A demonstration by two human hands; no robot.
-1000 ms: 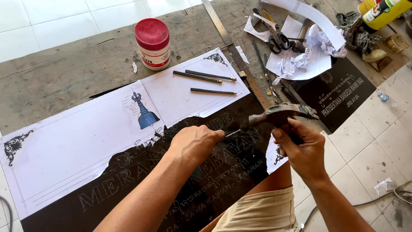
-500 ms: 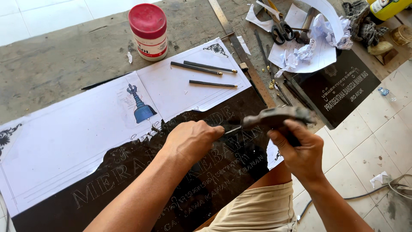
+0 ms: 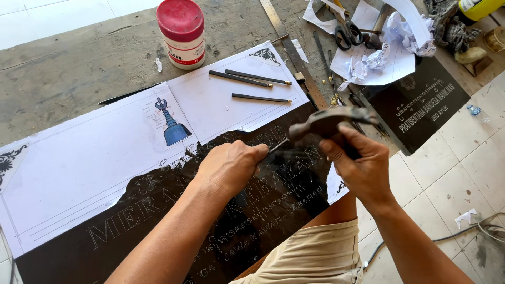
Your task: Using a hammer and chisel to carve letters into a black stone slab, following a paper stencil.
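A long black stone slab [image 3: 158, 210] with carved lettering lies across my lap and the floor, its upper part still covered by white paper [image 3: 79, 158] that bears a blue bell-shaped drawing [image 3: 171, 123]. My left hand [image 3: 229, 168] rests on the slab and pinches a thin metal chisel [image 3: 278, 146] that points up to the right. My right hand [image 3: 360, 163] grips a dark, worn hammer [image 3: 329, 121], whose head hovers just beyond the chisel's end.
Three spare chisels [image 3: 252, 84] lie on the paper. A white jar with a red lid [image 3: 182, 34] stands behind them. A metal ruler [image 3: 292, 52], scissors [image 3: 347, 31], crumpled paper [image 3: 379, 58] and a smaller black engraved plaque [image 3: 421, 105] lie to the right.
The view has shifted slightly. Both hands stay over the same spot on the slab, with the hammer head still close to the chisel's end.
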